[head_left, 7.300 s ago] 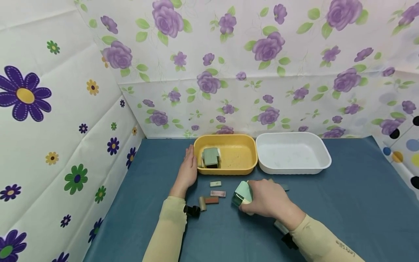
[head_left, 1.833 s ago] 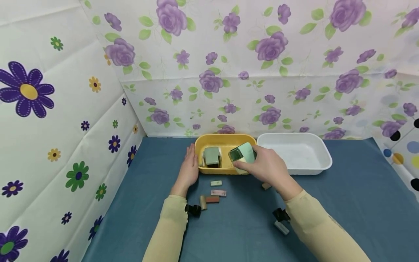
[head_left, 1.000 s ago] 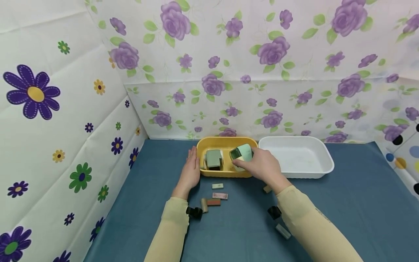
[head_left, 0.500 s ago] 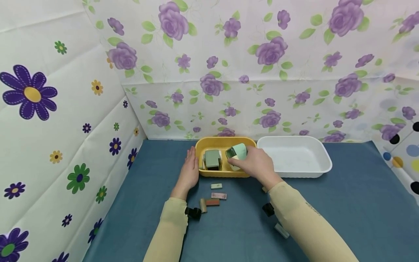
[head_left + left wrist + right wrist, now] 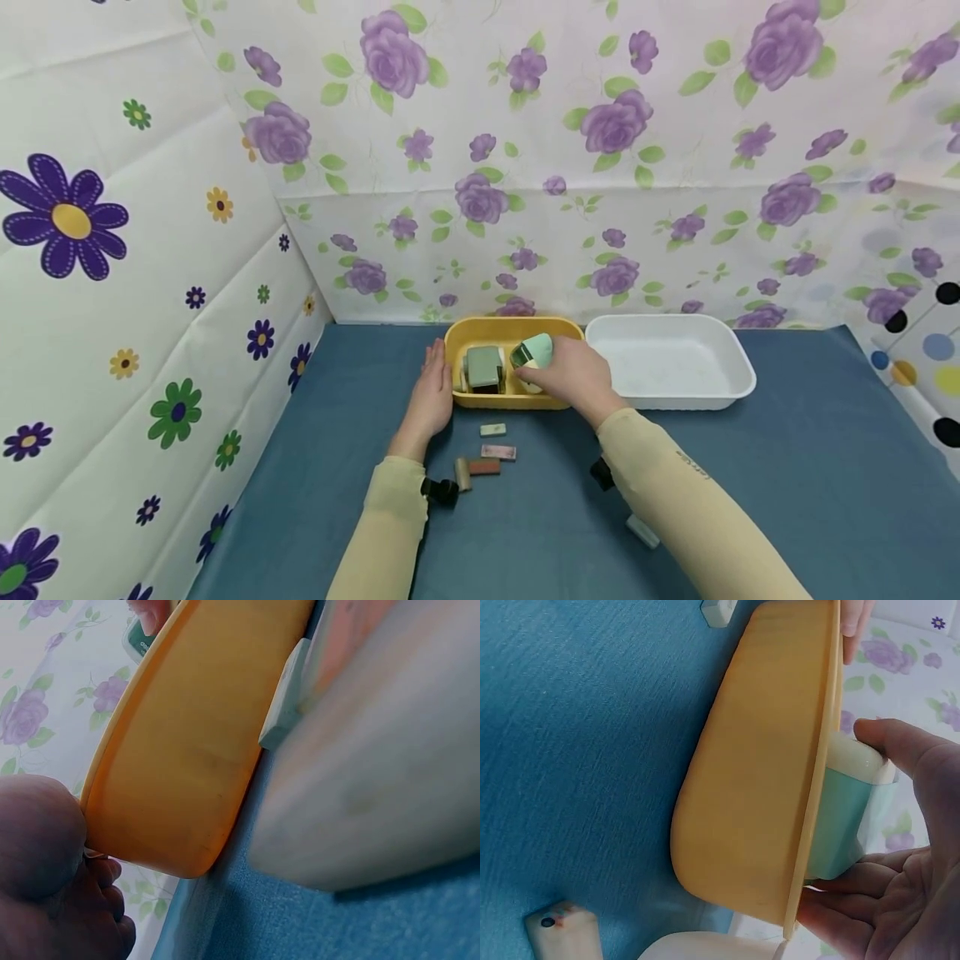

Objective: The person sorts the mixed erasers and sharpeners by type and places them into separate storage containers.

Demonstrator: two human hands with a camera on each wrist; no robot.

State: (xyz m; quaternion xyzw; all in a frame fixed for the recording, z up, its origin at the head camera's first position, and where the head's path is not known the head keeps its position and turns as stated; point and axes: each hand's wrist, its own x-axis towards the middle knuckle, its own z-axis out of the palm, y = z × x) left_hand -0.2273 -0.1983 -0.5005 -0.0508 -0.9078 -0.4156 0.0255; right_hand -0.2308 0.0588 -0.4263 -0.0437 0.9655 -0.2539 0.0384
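My right hand (image 5: 573, 372) grips a mint-green and cream pencil sharpener (image 5: 537, 350) with a dark see-through window, held inside the right half of the yellow tray (image 5: 517, 402). In the right wrist view the sharpener (image 5: 844, 814) shows partly above the tray rim, thumb on its cream side and fingers on the opposite side. A second, sage-green pencil sharpener (image 5: 484, 365) sits in the tray's left part. My left hand (image 5: 430, 396) rests with straight fingers along the tray's left outer wall. The left wrist view shows that wall (image 5: 180, 750) close up.
A white tray (image 5: 667, 402) stands directly right of the yellow one. On the blue cloth in front lie erasers: pale green (image 5: 492, 430), pink (image 5: 498, 452), red-brown (image 5: 484, 467) and tan (image 5: 462, 475). A grey-blue eraser (image 5: 642, 531) lies beside the right forearm. Flowered sheets rise behind and at the sides.
My right hand has carried the mint-green sharpener from the cloth up over the yellow tray, then lower and leftward toward the sage-green one. The left hand has stayed at the tray's wall.
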